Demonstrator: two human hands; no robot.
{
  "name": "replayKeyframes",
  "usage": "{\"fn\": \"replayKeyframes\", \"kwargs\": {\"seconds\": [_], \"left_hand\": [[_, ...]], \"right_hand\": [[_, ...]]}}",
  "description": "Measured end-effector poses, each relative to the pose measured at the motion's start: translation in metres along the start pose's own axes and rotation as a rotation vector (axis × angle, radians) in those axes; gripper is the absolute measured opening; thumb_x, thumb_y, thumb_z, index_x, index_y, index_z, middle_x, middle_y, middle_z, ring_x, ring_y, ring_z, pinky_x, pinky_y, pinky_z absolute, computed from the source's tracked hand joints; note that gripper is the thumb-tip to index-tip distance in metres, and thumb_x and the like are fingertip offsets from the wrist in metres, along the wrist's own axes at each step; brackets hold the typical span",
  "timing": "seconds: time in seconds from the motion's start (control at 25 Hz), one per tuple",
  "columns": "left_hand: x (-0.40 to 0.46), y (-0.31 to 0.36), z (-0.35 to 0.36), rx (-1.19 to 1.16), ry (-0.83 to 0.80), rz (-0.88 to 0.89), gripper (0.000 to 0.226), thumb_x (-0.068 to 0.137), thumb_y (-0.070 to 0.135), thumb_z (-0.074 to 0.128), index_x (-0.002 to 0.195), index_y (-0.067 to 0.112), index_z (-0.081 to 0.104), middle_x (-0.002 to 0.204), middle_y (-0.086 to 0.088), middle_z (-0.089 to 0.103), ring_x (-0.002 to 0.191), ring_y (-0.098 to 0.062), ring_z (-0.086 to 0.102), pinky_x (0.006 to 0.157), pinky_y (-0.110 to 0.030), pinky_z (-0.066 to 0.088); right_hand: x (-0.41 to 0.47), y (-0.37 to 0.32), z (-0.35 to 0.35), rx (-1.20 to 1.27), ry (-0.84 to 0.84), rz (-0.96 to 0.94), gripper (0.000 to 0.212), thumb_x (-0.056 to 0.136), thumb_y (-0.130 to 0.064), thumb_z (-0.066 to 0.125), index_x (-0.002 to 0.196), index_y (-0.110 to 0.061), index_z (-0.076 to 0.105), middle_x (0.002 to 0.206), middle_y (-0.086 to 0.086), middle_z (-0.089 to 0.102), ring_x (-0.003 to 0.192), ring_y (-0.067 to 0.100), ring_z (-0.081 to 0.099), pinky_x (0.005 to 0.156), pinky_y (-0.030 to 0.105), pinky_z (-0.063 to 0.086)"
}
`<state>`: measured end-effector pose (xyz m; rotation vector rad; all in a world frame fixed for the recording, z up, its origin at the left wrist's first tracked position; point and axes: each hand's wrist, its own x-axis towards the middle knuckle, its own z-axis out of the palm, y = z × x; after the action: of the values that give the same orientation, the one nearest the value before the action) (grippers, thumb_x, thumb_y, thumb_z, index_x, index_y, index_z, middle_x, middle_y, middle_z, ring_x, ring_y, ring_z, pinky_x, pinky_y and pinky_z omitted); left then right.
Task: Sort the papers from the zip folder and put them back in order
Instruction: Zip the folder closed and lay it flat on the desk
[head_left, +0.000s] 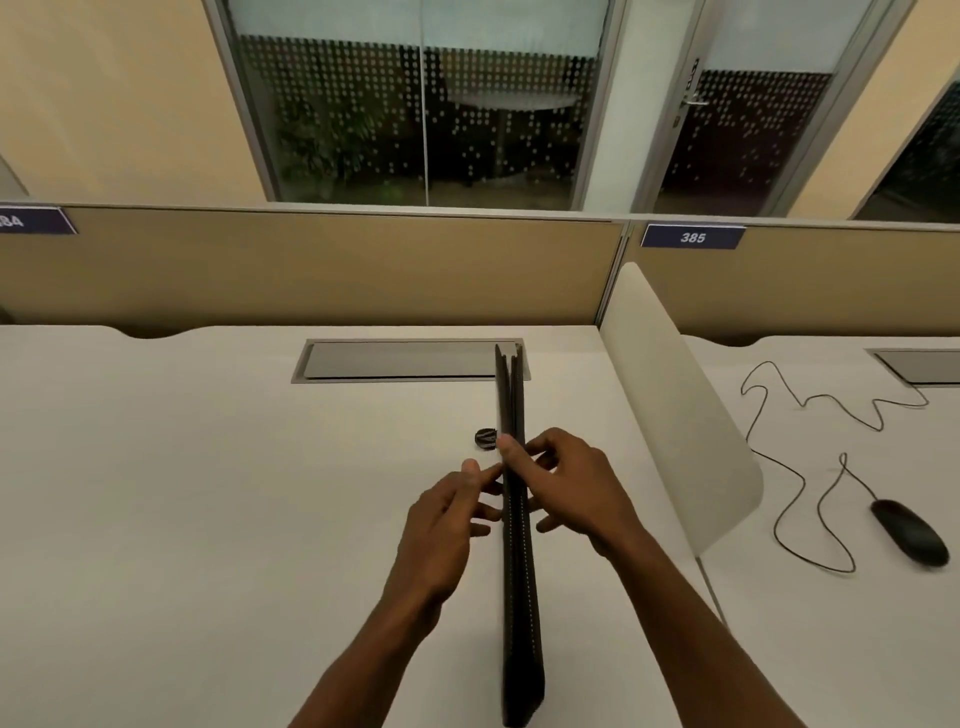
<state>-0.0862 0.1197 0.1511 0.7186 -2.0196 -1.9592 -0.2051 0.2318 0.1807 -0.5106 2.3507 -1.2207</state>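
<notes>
A black zip folder (519, 582) stands on edge on the white desk (208, 493), seen edge-on, running from the near edge toward the back. Its far end gapes slightly into thin leaves. My left hand (441, 525) is at its left side, fingertips touching the upper edge. My right hand (571, 483) grips the upper edge from the right, thumb over the top. No papers show outside the folder.
A small dark round object (485, 438) lies just left of the folder. A grey cable hatch (395, 361) sits at the desk's back. A white divider (675, 415) stands to the right, with a black mouse (909, 531) and its cable beyond.
</notes>
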Motion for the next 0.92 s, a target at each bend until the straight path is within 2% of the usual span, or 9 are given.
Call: {"fn": "replayKeyframes", "kwargs": {"seconds": [0.12,0.2,0.32,0.4,0.48,0.56,0.64,0.8,0.92], "left_hand": [[0.000,-0.002,0.012,0.037,-0.035,0.002,0.041,0.090,0.070,0.028,0.105,0.061,0.066,0.108,0.028,0.067,0.109,0.005,0.060,0.095,-0.025,0.046],[0.002,-0.004,0.015,0.047,-0.075,0.002,0.037,0.090,0.071,0.029,0.103,0.067,0.063,0.111,0.030,0.066,0.114,0.006,0.057,0.102,-0.030,0.045],[0.004,-0.003,0.019,0.015,-0.145,0.013,0.044,0.092,0.071,0.031,0.114,0.054,0.065,0.117,0.025,0.067,0.116,0.006,0.058,0.105,-0.033,0.046],[0.005,-0.001,0.019,-0.019,-0.222,0.029,0.046,0.097,0.064,0.031,0.122,0.046,0.066,0.123,0.022,0.066,0.120,0.004,0.057,0.105,-0.032,0.046],[0.008,-0.002,0.016,-0.004,-0.260,0.052,0.040,0.100,0.055,0.035,0.121,0.045,0.068,0.124,0.021,0.066,0.121,0.000,0.057,0.102,-0.029,0.048],[0.015,-0.008,0.009,0.035,-0.171,0.076,0.031,0.094,0.054,0.048,0.117,0.048,0.068,0.123,0.023,0.066,0.119,-0.001,0.058,0.096,-0.021,0.049],[0.027,-0.018,-0.004,0.058,0.033,0.019,0.038,0.089,0.054,0.058,0.126,0.045,0.061,0.135,0.017,0.060,0.123,-0.005,0.056,0.094,-0.019,0.048],[0.052,-0.002,-0.050,0.081,0.369,-0.083,0.084,0.078,0.062,0.058,0.152,0.038,0.025,0.160,-0.003,0.033,0.141,-0.028,0.040,0.108,-0.049,0.041],[0.069,0.035,-0.088,0.119,0.412,0.118,0.090,0.086,0.052,0.062,0.150,0.054,-0.002,0.164,-0.001,0.023,0.143,-0.027,0.038,0.108,-0.047,0.040]], "right_hand": [[0.015,-0.010,-0.007,-0.116,0.037,0.047,0.076,0.070,-0.086,0.050,0.092,-0.015,0.061,0.079,0.003,0.073,0.060,0.016,0.073,0.057,0.037,0.064],[0.022,-0.013,-0.012,-0.253,0.036,0.055,0.077,0.071,-0.086,0.050,0.092,-0.013,0.058,0.078,0.002,0.072,0.055,0.016,0.071,0.057,0.030,0.063],[0.029,-0.009,-0.015,-0.360,0.030,0.035,0.054,0.086,-0.060,0.066,0.113,-0.015,0.056,0.089,0.001,0.068,0.055,0.013,0.068,0.053,0.021,0.057],[0.031,-0.004,-0.019,-0.340,0.035,0.018,0.043,0.089,-0.039,0.067,0.122,-0.012,0.059,0.094,0.004,0.070,0.064,0.017,0.070,0.059,0.028,0.061],[0.029,-0.004,-0.025,-0.311,0.062,-0.027,0.034,0.088,-0.032,0.066,0.117,-0.013,0.066,0.093,0.003,0.073,0.073,0.017,0.070,0.068,0.035,0.062],[0.022,-0.005,-0.030,-0.221,0.079,-0.067,0.018,0.092,-0.029,0.067,0.105,-0.018,0.064,0.093,-0.008,0.069,0.075,0.008,0.064,0.074,0.033,0.058],[0.015,0.000,-0.034,-0.097,0.055,-0.091,0.019,0.095,-0.028,0.068,0.108,-0.030,0.054,0.095,-0.019,0.058,0.080,0.004,0.058,0.081,0.026,0.049],[0.015,0.010,-0.040,0.165,0.048,-0.149,0.025,0.093,-0.036,0.068,0.117,-0.031,0.063,0.115,-0.014,0.065,0.103,0.014,0.064,0.096,0.039,0.055],[0.017,0.022,-0.033,0.366,0.092,-0.159,0.024,0.094,-0.034,0.064,0.118,-0.035,0.065,0.117,-0.009,0.070,0.110,0.019,0.066,0.098,0.046,0.056]]}}
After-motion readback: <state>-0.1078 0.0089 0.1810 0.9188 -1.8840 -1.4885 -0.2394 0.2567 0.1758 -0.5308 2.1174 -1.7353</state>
